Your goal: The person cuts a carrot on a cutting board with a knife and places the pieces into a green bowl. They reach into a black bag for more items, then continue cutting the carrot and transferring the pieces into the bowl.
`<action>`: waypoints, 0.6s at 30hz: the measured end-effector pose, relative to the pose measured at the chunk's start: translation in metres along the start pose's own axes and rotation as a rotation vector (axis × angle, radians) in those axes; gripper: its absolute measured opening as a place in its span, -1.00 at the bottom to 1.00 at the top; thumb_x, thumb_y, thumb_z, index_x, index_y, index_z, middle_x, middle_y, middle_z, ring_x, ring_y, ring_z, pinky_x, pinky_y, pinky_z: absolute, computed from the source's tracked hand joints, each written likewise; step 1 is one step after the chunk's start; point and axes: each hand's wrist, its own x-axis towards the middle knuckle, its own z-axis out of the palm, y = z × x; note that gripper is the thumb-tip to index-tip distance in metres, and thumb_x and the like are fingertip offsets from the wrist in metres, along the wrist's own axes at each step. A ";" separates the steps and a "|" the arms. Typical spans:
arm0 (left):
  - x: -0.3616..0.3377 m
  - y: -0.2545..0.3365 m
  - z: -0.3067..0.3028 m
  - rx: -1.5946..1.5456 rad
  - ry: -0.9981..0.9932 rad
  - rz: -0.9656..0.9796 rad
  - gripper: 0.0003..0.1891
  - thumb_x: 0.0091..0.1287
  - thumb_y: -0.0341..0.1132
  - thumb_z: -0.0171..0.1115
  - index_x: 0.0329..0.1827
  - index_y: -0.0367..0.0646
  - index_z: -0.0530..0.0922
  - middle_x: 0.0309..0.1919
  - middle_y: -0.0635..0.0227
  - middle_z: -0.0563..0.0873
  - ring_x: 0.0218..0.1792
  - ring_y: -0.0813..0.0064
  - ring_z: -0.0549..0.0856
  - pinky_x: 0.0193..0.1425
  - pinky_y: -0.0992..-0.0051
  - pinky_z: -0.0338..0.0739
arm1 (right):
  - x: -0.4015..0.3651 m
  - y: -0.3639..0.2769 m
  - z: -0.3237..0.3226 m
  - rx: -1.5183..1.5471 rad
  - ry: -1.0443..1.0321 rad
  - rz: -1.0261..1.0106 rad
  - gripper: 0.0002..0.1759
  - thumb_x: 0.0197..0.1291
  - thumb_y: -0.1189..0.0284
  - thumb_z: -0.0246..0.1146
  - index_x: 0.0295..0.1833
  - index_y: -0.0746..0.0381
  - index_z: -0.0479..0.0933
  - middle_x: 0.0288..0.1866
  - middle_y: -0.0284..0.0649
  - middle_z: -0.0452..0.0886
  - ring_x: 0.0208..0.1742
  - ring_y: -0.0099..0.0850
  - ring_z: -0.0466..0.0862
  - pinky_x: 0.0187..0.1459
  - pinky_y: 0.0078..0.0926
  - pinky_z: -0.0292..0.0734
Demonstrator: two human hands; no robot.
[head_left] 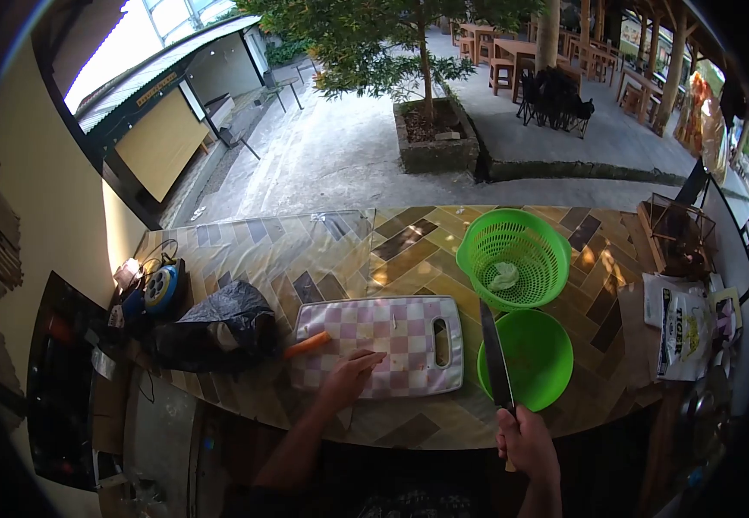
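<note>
My right hand (525, 436) is wrapped round the handle of a large knife (495, 358), its blade pointing up and away over the edge of a green bowl (543, 363). My left hand (353, 377) rests on a pink-and-white checkered cutting board (409, 345), fingers stretched out, with nothing visible in it. An orange carrot (307, 344) lies across the board's left edge, just beyond my left hand. Behind the bowl a green colander (525, 250) holds a small pale piece (503, 276).
A black plastic bag (228, 324) and a blue cord reel (163, 287) are on the table's left. At the right are a white printed package (683, 332) and a glass-sided box (676, 229). A planter with a tree (435, 147) stands beyond the table.
</note>
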 end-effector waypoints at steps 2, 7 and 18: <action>0.007 0.000 0.011 0.080 0.003 0.167 -0.65 0.44 -0.47 0.24 0.27 -0.26 0.63 0.16 0.08 0.71 0.15 0.08 0.67 0.31 0.20 0.54 | 0.010 -0.008 0.034 0.010 -0.069 0.029 -0.56 0.61 0.11 0.11 -0.25 0.24 0.37 -0.56 -0.35 0.46 -0.58 -0.63 0.50 -0.53 -0.54 0.43; 0.010 0.004 0.020 0.009 0.022 0.183 -0.65 0.40 -0.41 0.32 0.23 -0.23 0.63 0.18 0.15 0.68 0.23 0.04 0.60 0.38 0.20 0.50 | 0.048 0.011 0.113 -0.274 0.077 -0.203 -0.56 0.59 0.12 0.10 -0.16 0.33 0.43 -0.47 -0.02 0.59 -0.45 -0.09 0.65 -0.36 -0.19 0.53; 0.037 -0.017 0.015 0.010 -0.053 0.445 -0.81 0.31 -0.44 0.38 -0.04 -0.24 0.69 -0.04 0.16 0.71 0.06 0.08 0.66 0.16 0.21 0.56 | 0.033 -0.039 0.173 -0.628 0.243 -0.103 -0.59 0.58 0.13 0.06 -0.13 0.30 0.46 -0.38 0.17 0.69 -0.26 0.17 0.73 -0.21 0.14 0.62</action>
